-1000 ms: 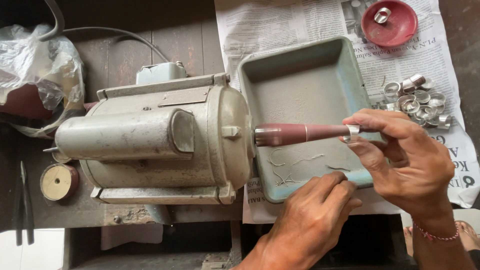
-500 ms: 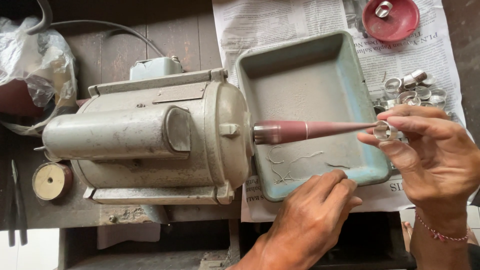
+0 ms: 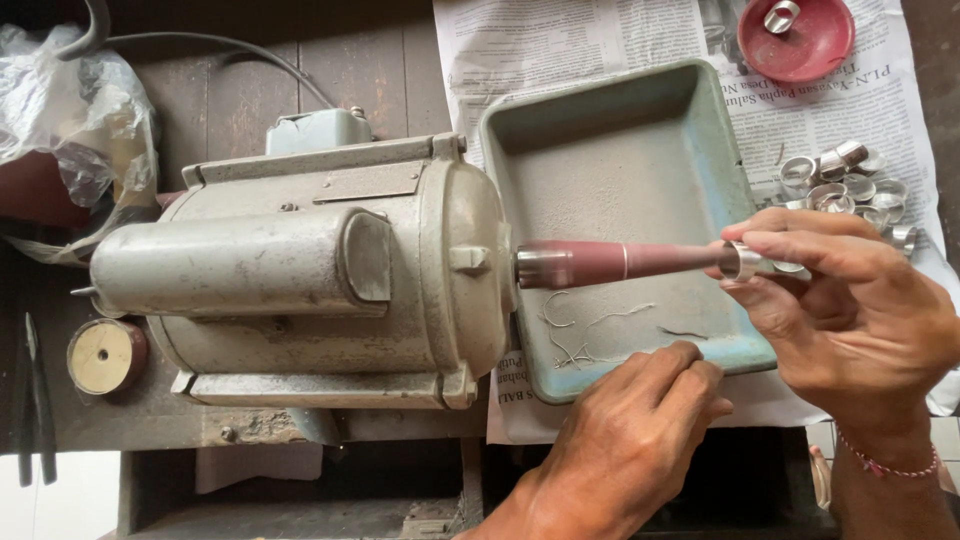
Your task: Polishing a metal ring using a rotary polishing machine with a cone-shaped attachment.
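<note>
- Fingers of the right hand [image 3: 850,310] are pinched shut around a small silver ring [image 3: 742,260], which sits on the thin end of a reddish tapered spindle [image 3: 620,263].
- Left of that pinch, the spindle widens and runs into the end of a grey-green motor [image 3: 300,270]; its surface looks blurred.
- Under the pinch and the spindle lies a worn blue-green metal tray [image 3: 600,140], with a few thin curls of wire [image 3: 590,325] on its floor.
- Nearer the person than the pinch, the left hand [image 3: 630,440] rests with curled fingers on the tray's near rim; I cannot tell whether it holds anything.
- Just beyond the right hand, a heap of similar silver rings [image 3: 850,190] lies on newspaper [image 3: 560,40].
- Farther off beyond that heap, a red dish [image 3: 800,45] holds one more ring.
- Far to the left of the grip, past the motor, lie a round tin [image 3: 100,355], a crumpled plastic bag [image 3: 70,110] and dark pliers [image 3: 35,400].
</note>
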